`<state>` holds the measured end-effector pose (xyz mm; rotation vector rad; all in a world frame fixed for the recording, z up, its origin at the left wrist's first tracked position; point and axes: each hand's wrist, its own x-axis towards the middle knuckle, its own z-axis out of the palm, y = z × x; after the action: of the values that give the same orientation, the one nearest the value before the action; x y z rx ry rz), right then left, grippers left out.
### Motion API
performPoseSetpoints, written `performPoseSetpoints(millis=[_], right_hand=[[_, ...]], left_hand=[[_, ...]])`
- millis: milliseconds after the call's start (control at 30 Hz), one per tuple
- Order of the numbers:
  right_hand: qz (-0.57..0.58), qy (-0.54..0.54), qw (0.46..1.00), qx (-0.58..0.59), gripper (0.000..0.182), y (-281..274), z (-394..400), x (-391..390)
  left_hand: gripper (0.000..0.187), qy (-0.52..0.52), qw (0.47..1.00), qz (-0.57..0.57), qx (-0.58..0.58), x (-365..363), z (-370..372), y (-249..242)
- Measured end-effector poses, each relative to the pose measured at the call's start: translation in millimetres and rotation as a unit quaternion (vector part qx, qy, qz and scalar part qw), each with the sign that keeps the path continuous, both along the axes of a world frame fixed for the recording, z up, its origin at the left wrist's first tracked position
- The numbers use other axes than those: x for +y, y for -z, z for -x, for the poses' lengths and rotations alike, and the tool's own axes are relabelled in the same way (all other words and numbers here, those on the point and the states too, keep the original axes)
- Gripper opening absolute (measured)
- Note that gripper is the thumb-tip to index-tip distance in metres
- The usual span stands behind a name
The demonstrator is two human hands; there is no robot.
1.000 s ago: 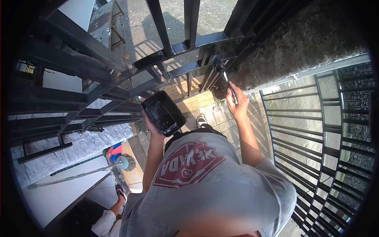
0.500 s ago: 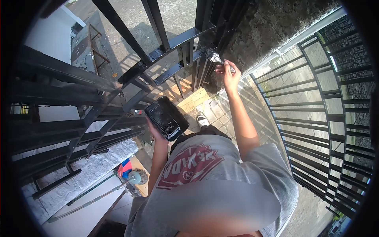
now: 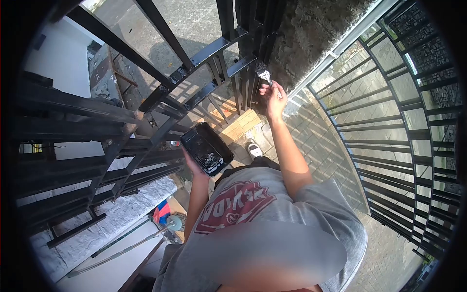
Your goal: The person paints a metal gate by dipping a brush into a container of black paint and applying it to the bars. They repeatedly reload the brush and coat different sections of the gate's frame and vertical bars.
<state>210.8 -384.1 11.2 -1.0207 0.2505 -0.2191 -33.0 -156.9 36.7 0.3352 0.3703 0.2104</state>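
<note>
My left hand [image 3: 195, 166] holds a black tray [image 3: 206, 146] by its lower left side; wet black paint glistens inside it. In my right hand [image 3: 275, 100] is a paintbrush [image 3: 264, 75], its head pointing up and away from me. The brush head is at the black metal gate [image 3: 213, 48], beside its upright bars near the rough wall. Whether the bristles touch a bar cannot be made out. Glossy black paint shines on the gate's crossbars.
A rough dark wall [image 3: 304, 41] stands right of the gate. Wooden planks [image 3: 241, 124] lie at its foot. A second barred gate [image 3: 389, 141] curves along the right. A long-handled brush [image 3: 172, 223] is at the lower left.
The view has shifted a little. My right hand and the paintbrush have moved slightly left and down in the picture. The tray has tilted slightly, still in my left hand.
</note>
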Motion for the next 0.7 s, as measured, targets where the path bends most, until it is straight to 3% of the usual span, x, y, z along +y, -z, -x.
performPoseSetpoints(millis=[67, 167, 267, 300, 433, 567, 667, 700], right_hand=[[-0.005, -0.063, 0.998, -0.014, 0.029, 3, -1, -5], [0.165, -0.152, 0.974, 0.022, 0.032, 31, 4, -13], [0.111, -0.123, 0.986, 0.015, 0.032, 39, 14, -18], [0.088, -0.092, 0.991, -0.026, 0.028, 27, 17, -15], [0.088, -0.08, 0.993, -0.001, 0.026, -2, 6, -17], [0.346, -0.104, 0.932, 0.022, 0.023, 41, -17, -30], [0.284, -0.12, 0.95, 0.048, 0.023, 37, -24, -41], [0.291, -0.114, 0.95, 0.008, 0.023, 23, -25, -42]], left_hand=[[0.069, 0.005, 1.0, -0.005, 0.002, -6, -1, -3], [0.069, 0.006, 1.0, -0.018, 0.015, -14, -3, 1], [0.069, -0.007, 0.999, -0.03, 0.027, -16, -6, 8], [0.069, -0.013, 0.999, -0.031, 0.025, -17, -9, 10], [0.068, -0.005, 1.0, -0.02, 0.02, -27, -12, 1], [0.068, -0.01, 0.999, -0.03, 0.024, -33, -18, 9], [0.068, -0.021, 0.998, -0.047, 0.024, -39, -27, 7], [0.068, -0.019, 0.998, -0.05, 0.02, -42, -29, 4]])
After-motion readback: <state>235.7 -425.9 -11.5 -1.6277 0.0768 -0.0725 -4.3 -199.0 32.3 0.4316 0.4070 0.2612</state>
